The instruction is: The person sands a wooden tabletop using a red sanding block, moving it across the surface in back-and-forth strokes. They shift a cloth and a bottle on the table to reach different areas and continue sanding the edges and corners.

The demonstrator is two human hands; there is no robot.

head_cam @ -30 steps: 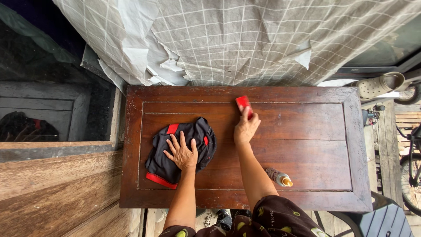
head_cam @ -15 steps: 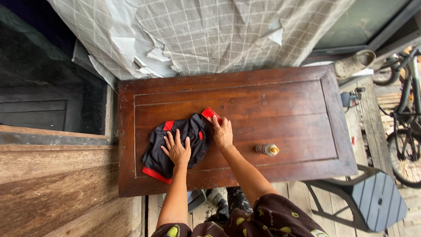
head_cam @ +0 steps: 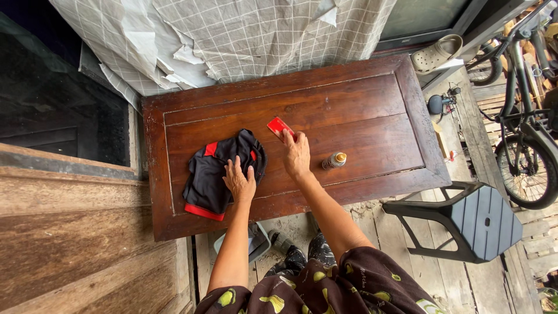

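- A person leans over a dark wooden table (head_cam: 360,87), seen from above, both bare hands flat at work on its top.
- The left hand (head_cam: 239,181) rests with fingers spread on a black garment with red trim (head_cam: 218,174), which lies crumpled on the left part of the tabletop, near the front edge; the palm presses down on the cloth rather than pinching it.
- The right hand (head_cam: 296,156) lies just right of the garment, its fingertips laid on a small red flat pad (head_cam: 279,126) near the middle of the table; the fingers press on it from above, and whether the thumb curls under its edge cannot be told.
- A small bottle with a gold-coloured cap (head_cam: 334,160) lies on its side just right of the right hand, apart from it.
- To rub the wood well, the judgement here is that the red pad wants even, flat pressure along the grain, with the left hand keeping the garment pinned so it does not slide into the stroke.
- The lying bottle sits close to the wrist; a wide sweep to the right could roll it toward the near edge.
- Behind the table hangs torn checked sheeting (head_cam: 232,35); a dark plastic stool (head_cam: 471,218) stands at the near right, a bicycle (head_cam: 529,128) beyond it, and a pale clog (head_cam: 436,52) at the far right.
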